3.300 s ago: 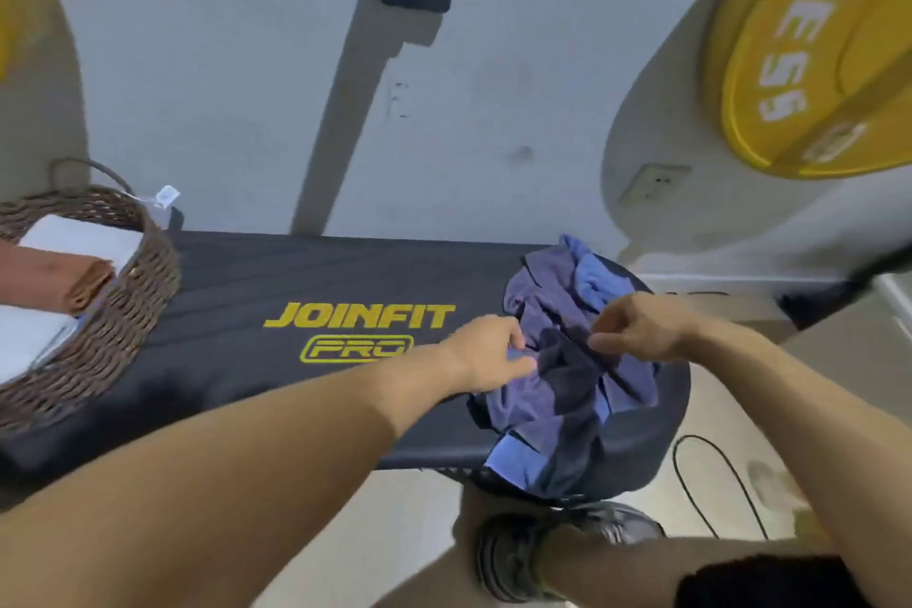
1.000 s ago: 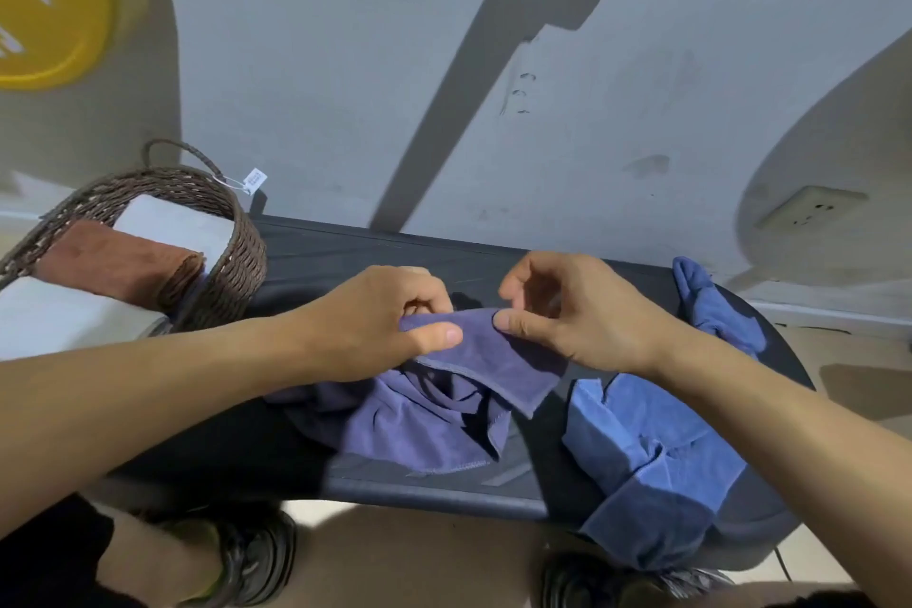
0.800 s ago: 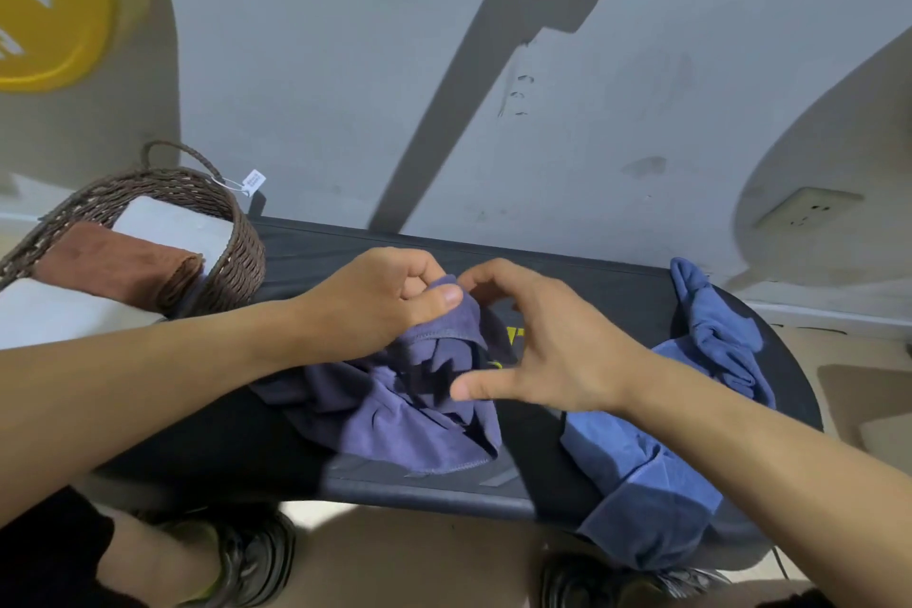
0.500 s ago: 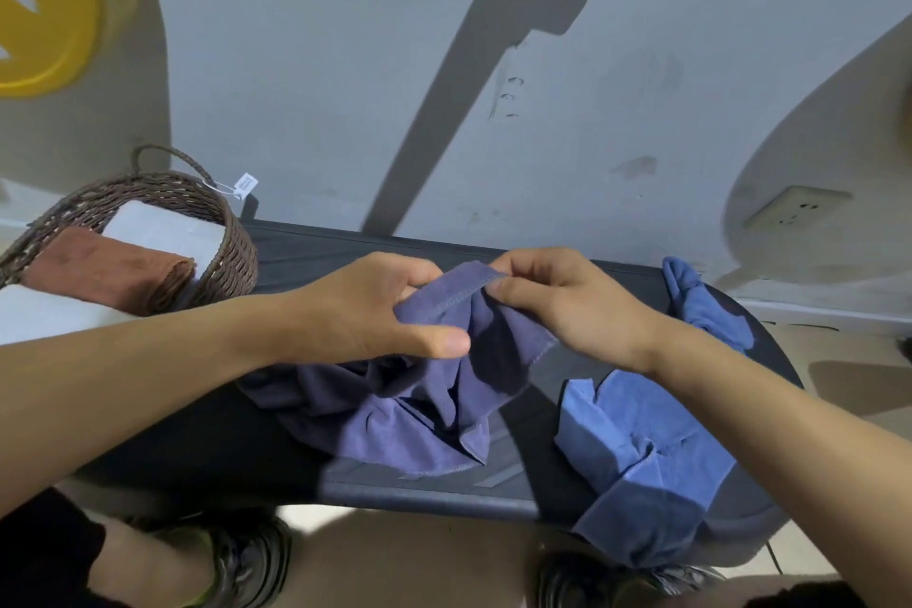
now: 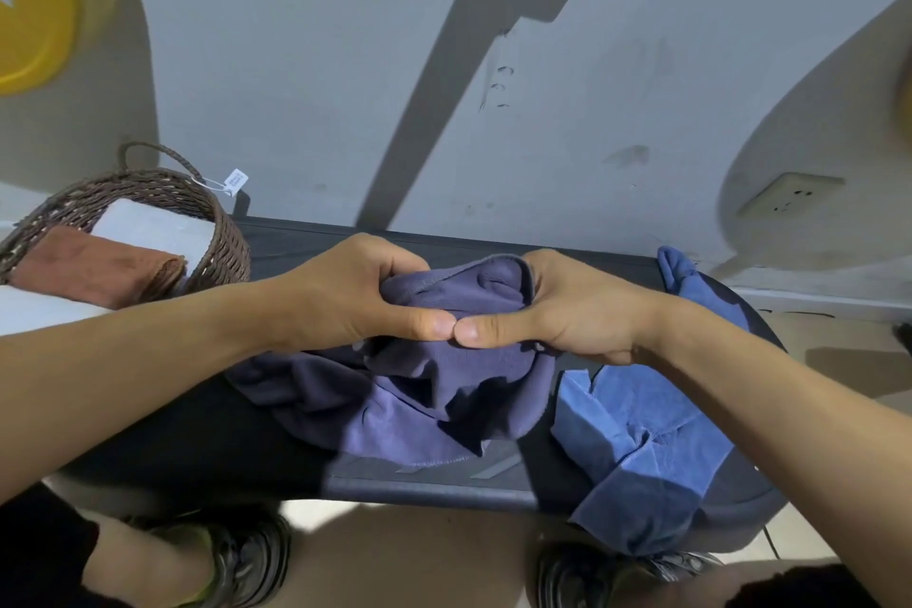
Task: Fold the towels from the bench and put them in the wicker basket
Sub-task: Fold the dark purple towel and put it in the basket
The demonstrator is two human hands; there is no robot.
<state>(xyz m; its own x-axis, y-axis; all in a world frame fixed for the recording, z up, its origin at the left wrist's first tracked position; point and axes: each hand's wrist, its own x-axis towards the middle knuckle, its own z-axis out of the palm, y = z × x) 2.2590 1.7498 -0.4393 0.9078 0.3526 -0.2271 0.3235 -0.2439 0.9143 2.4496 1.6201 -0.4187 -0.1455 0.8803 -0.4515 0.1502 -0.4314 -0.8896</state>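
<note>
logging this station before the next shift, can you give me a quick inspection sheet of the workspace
surface: black padded bench, towels lying on it.
job's things: purple towel bunched mid-bench, its top edge lifted; blue towel crumpled at the right end, hanging over the front edge; wicker basket at the left end holds a folded brown towel and white towels.
clutter: nothing seen.
grips: left hand and right hand both grip the purple towel's top edge, thumbs tip to tip.
cables: nothing seen.
surroundings: grey wall, wall socket, yellow weight plate, paper tag on the basket handle.
</note>
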